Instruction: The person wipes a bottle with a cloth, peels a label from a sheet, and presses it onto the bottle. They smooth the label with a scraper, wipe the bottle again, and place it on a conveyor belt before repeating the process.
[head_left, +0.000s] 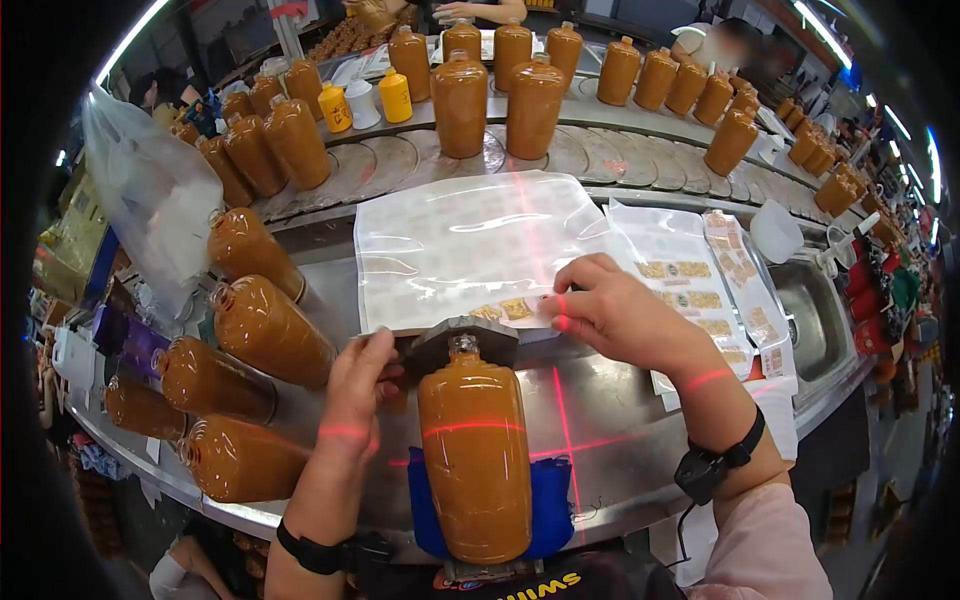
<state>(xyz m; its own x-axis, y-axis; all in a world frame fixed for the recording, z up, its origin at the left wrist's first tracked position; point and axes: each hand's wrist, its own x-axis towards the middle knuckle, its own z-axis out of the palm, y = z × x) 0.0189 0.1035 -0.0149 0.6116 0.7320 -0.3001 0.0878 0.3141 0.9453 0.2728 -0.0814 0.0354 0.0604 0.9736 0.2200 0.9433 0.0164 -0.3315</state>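
A brown glossy bottle (pixel 474 460) lies in front of me on a blue padded rest (pixel 550 500), its neck against a dark metal holder (pixel 460 338). Beyond the holder is a white decal sheet (pixel 470 230) under a clear film, with gold decals along its near edge. My left hand (pixel 358 385) is closed at the sheet's near left corner, left of the holder. My right hand (pixel 630 315) is closed in a pinch at the sheet's near right edge, beside the gold decals. Red laser lines cross the bottle, both arms and the bench.
Several brown bottles (pixel 270 330) crowd the left side. More stand on the curved conveyor (pixel 400 165) behind, with yellow bottles (pixel 395 95). Other decal sheets (pixel 690 280) lie right, near a metal sink (pixel 810 310). A plastic bag (pixel 150 190) hangs left. People work across the conveyor.
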